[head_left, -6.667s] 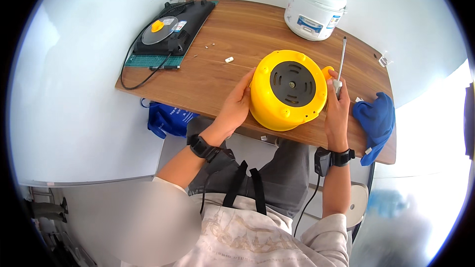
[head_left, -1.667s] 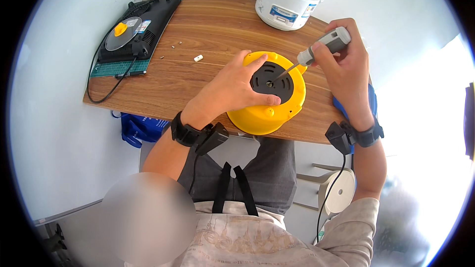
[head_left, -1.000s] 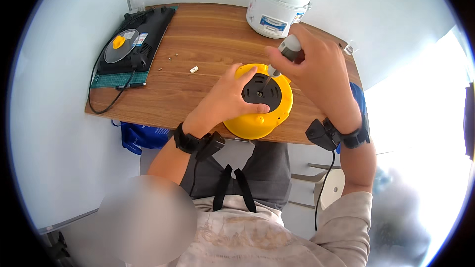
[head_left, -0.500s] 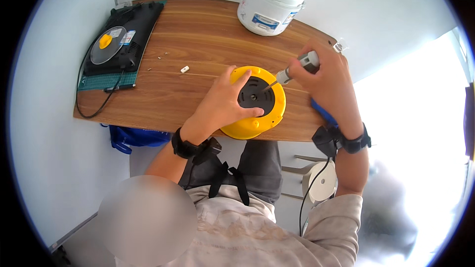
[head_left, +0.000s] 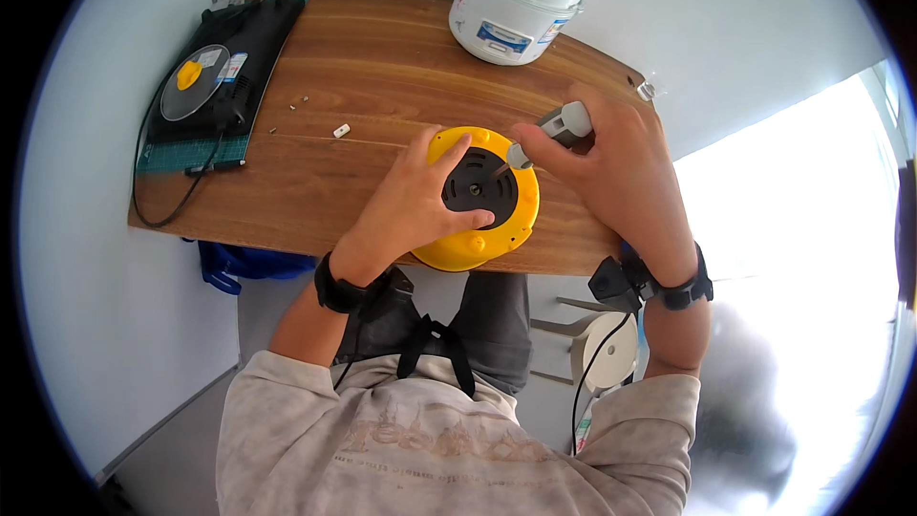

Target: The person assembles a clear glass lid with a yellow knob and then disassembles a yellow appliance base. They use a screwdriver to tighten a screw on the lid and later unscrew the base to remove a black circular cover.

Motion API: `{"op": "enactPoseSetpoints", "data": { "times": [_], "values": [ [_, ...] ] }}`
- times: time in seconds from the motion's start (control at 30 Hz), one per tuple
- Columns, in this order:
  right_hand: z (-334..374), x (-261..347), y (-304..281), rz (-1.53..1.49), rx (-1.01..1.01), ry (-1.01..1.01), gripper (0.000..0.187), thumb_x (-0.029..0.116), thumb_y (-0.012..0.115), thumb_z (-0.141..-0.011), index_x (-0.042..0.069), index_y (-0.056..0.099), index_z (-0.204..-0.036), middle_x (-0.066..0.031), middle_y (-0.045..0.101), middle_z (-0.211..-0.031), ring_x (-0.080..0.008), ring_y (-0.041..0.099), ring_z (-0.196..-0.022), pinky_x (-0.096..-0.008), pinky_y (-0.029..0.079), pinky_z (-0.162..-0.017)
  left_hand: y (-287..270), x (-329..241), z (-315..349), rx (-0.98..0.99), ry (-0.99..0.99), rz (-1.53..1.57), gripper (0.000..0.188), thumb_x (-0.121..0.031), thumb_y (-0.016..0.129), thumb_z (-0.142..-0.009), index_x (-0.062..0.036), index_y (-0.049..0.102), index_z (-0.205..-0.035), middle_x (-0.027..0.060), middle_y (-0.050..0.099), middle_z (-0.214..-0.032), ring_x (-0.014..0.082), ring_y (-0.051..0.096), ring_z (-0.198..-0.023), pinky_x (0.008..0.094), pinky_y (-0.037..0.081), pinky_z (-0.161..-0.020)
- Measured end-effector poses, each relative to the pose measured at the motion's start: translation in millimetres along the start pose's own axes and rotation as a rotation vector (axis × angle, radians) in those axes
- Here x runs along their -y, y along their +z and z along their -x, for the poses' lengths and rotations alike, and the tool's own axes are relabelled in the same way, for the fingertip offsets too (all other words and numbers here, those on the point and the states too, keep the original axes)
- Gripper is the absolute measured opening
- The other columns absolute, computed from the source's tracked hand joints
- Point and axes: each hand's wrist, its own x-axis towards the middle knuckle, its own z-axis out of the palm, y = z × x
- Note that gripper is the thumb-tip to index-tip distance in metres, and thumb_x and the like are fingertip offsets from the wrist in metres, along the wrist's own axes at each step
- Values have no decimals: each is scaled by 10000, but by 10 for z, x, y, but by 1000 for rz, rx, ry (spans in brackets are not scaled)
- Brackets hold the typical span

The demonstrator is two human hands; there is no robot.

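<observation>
On the front part of the table sits a round yellow housing [head_left: 522, 215] with a slotted black disc [head_left: 492, 203] in its middle. My left hand [head_left: 409, 193] holds it from the left, thumb and forefinger pressed on the disc, the other fingers over the yellow rim. In my right hand [head_left: 616, 158] is a grey-and-white screwdriver [head_left: 565, 124], its handle wrapped by the fingers. It slants down to the left, and its thin shaft reaches the disc right of the centre hole. Whether the tip touches a screw is too small to tell.
A white rice cooker [head_left: 517, 5] stands at the back. On the left, a black appliance [head_left: 263, 38] with a round, yellow-knobbed lid [head_left: 196, 86] lies on a green cutting mat [head_left: 177, 156]. A small white piece [head_left: 341, 131] and crumbs lie mid-table. A pale stool [head_left: 608, 352] stands below right.
The screwdriver has tilted and come lower and closer to the disc with my right hand. My left hand keeps its hold. The whole view has shifted slightly.
</observation>
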Motion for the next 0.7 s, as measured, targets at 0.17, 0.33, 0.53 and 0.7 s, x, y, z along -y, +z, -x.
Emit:
{"op": "enactPoseSetpoints", "data": {
  "times": [0.17, 0.33, 0.53, 0.7],
  "values": [
    [-84, -59, -30, -88, 85, 59, 424, 371, 791, -848, -13, 630, -765, -143, 652, -642, -322, 626, -558, -374, 507, -556, 24, 29, 1, -29, 26, 22, 966, -541, 836, -749, -34, 479, -1489, 269, 351, -1531, 455, 392, -1409, 468, 378, -1155],
    [-102, -101, -107, -86, 157, 48, 445, 382, 783, -849, -25, 616, -786, -182, 627, -645, -333, 609, -568, -387, 485, -552, 11, -23, 13, -3, -12, 22, 976, -551, 832, -750, -39, 470, -1499, 288, 328, -1555, 454, 367, -1433, 465, 360, -1170],
    [-101, -123, -126, -85, 184, 52, 389, 365, 802, -854, -3, 680, -884, -101, 625, -636, -175, 566, -551, -304, 472, -579, 15, 15, -6, 1, -14, 21, 981, -553, 827, -756, -43, 460, -1509, 290, 314, -1565, 454, 356, -1441, 464, 351, -1177],
    [-43, -167, -101, -160, 154, -36, 396, 354, 779, -848, -10, 637, -911, -131, 642, -685, -240, 598, -612, -344, 484, -599, -6, -7, 0, 8, -20, 27, 984, -555, 825, -755, -43, 457, -1510, 289, 309, -1570, 451, 351, -1445, 464, 349, -1178]
  ]
}}
